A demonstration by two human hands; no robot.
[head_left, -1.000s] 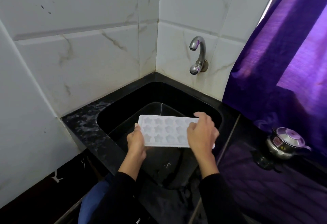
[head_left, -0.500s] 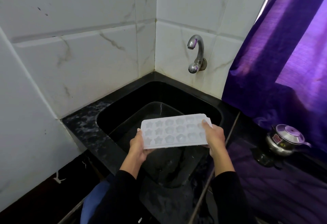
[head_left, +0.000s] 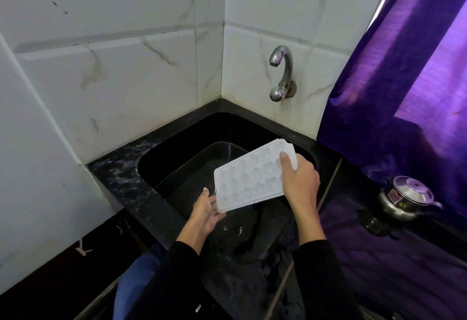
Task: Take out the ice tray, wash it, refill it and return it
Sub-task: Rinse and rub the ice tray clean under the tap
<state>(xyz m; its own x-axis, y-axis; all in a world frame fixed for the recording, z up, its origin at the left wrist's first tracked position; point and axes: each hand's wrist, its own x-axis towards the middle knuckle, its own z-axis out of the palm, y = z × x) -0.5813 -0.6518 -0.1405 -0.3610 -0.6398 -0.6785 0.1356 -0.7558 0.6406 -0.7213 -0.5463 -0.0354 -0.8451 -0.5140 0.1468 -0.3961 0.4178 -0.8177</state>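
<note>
The right hand (head_left: 299, 184) pinches the tray (head_left: 252, 176) tilted over the sink (head_left: 161, 155), likely to drain it, while the left hand (head_left: 206, 209), fingers spread, steadies its lower corner.

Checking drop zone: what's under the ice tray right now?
The ice tray, tilted, hangs over the black sink and a dark basin inside it. The left hand supports its lower corner. The tray hides part of the basin.

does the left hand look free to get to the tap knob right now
Probably yes: the left hand lies open under the ice tray's low corner, the right hand grips it, and nothing blocks the tap knob.
</note>
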